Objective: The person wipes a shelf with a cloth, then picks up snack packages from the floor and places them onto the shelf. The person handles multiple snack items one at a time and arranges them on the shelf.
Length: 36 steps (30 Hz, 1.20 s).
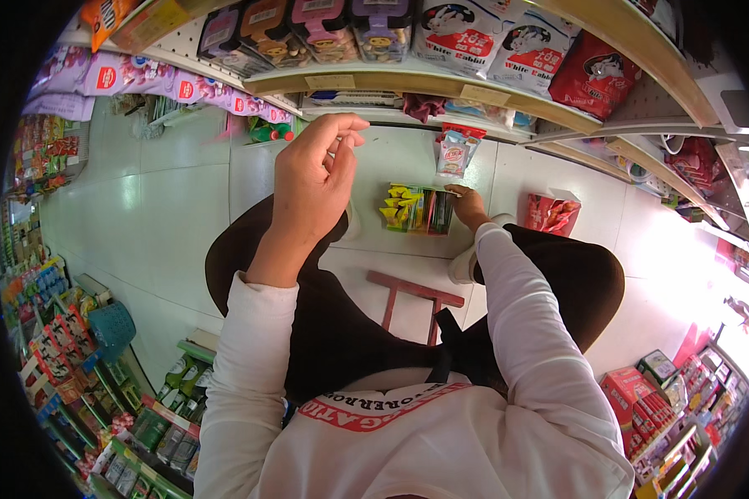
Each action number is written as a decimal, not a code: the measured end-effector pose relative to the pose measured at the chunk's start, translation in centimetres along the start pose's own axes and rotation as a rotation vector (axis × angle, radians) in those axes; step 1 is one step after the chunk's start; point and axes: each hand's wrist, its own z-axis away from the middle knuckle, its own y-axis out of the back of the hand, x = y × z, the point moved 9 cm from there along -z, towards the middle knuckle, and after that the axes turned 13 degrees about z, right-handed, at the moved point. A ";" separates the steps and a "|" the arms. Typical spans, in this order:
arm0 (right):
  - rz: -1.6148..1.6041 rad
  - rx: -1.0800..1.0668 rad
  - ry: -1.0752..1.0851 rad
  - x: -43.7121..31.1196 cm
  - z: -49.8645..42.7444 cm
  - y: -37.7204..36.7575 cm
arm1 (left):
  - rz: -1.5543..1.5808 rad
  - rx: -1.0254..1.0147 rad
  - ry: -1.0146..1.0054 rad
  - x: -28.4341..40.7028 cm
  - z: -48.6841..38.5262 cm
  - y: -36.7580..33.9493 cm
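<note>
My left hand (317, 181) is raised in front of the shelves, its fingers loosely curled with nothing visible in them. Lower down, my right hand (469, 204) touches the right rear edge of an open box of small packets (417, 211) on the tiled floor between my feet. Yellow packets fill the box's left part, and dark and green ones stand on its right. Whether the fingers pinch the box's rim or something thin cannot be told. Just behind the box lie several loose sachets (454, 157), pale and red. A red box of packets (552, 212) sits to the right.
Shelves with White Rabbit candy bags (460, 36) and plastic jars (382, 31) run across the top. Purple bags (136, 80) hang at the upper left. A red wooden stool (416, 288) shows between my legs. Stocked racks, a blue basket (112, 325) and red boxes (638, 399) stand at the sides.
</note>
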 end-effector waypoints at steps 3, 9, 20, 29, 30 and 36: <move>0.011 0.125 0.086 0.8 -0.1 -0.4 | -0.044 -0.049 -0.007 -0.6 0.1 -1.2; -0.175 0.128 -0.266 7.8 -0.3 -6.2 | -0.132 -0.159 0.092 -1.6 0.2 -2.4; -0.065 0.046 -0.285 3.8 3.7 -6.1 | -0.192 -0.211 0.175 -2.8 0.9 -4.2; -0.190 -0.018 -0.354 5.2 2.7 -6.2 | -0.237 -0.260 0.215 -3.7 1.0 -4.5; -0.231 -0.018 -0.340 5.8 2.6 -6.4 | -0.242 -0.266 0.216 -3.7 1.0 -4.5; -0.493 -0.141 -0.425 5.9 3.2 -8.7 | -0.266 -0.301 0.216 -4.0 0.9 -4.4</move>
